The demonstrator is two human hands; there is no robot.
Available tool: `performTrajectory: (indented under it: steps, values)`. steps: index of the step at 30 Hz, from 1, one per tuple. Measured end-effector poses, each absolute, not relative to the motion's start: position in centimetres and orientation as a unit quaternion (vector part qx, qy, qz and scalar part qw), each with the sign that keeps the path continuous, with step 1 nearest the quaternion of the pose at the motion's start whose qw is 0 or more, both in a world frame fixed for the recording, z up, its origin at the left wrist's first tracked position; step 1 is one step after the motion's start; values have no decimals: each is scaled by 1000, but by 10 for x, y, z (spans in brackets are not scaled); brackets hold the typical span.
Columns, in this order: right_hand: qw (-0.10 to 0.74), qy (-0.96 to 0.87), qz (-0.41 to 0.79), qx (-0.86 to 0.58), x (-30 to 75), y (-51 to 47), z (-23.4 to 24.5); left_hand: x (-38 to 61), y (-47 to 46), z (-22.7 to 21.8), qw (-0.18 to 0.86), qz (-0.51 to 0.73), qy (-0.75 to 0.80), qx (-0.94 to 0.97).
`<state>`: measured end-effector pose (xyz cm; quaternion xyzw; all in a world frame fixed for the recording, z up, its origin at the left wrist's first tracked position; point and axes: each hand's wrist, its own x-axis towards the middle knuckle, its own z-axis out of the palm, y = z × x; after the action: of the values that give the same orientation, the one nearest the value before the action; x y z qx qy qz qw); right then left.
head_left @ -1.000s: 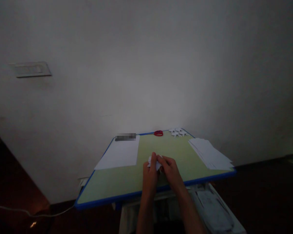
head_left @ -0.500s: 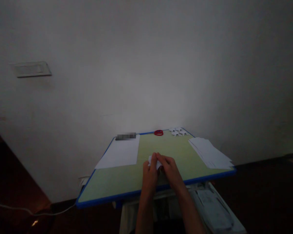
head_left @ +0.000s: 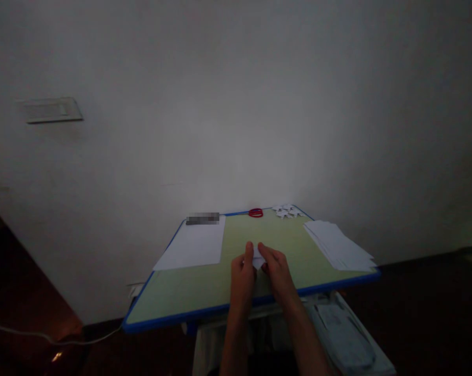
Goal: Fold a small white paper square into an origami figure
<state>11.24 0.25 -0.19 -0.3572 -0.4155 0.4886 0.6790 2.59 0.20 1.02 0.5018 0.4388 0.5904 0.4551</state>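
Between my two hands is a small folded piece of white paper (head_left: 258,259), held above the near part of the green tabletop (head_left: 188,292). My left hand (head_left: 242,270) grips its left side, thumb pointing up and away. On the other side my right hand (head_left: 275,267) pinches it with thumb and fingers. Both hands are closed on the paper, and the fingers underneath are mostly hidden. A crease or edge runs across the visible part of the paper.
A white sheet (head_left: 196,245) lies at left, with a blurred-out dark object (head_left: 203,219) at its top. Red-handled scissors (head_left: 255,213) rest at the far edge. Several folded white paper pieces (head_left: 286,211) sit far right, near a paper stack (head_left: 340,245). A wall (head_left: 236,104) stands behind.
My fingertips have moved apart a little, the right hand shifting slightly right. More of the folded paper shows between the thumbs.
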Motion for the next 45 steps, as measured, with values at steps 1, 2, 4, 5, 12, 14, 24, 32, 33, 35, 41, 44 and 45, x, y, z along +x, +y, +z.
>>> performTrajectory:
  steps: [1,2,4,5,12,14,24,32,33,35,41,44,45]
  values:
    - [680,-412,489,-358,113,3,-2,26,2,11,454,591,438,503]
    - [680,-410,489,-360,113,3,-2,26,2,12,453,593,437,502]
    - [675,-415,485,-370,113,2,-2,26,1,12,449,600,439,496]
    - [672,-420,481,-375,113,2,-1,25,1,11,447,604,440,491]
    - [668,-469,427,-388,112,-1,7,24,2,5,447,615,453,465]
    - [666,-475,421,-392,111,-1,10,24,2,6,443,609,451,479]
    - [661,-462,407,-430,110,1,3,23,-1,12,378,581,450,564]
    - [659,-467,430,-403,111,2,2,24,-1,11,440,585,455,507]
    - [659,-466,431,-404,112,2,2,24,-1,11,442,587,458,501]
    - [660,-469,426,-405,112,3,2,23,0,9,446,589,457,495]
    - [668,-461,417,-409,110,3,2,21,2,4,447,607,447,481]
    - [670,-457,421,-405,109,3,2,20,2,5,439,608,448,486]
    - [673,-456,421,-403,109,3,3,21,1,5,435,607,449,490]
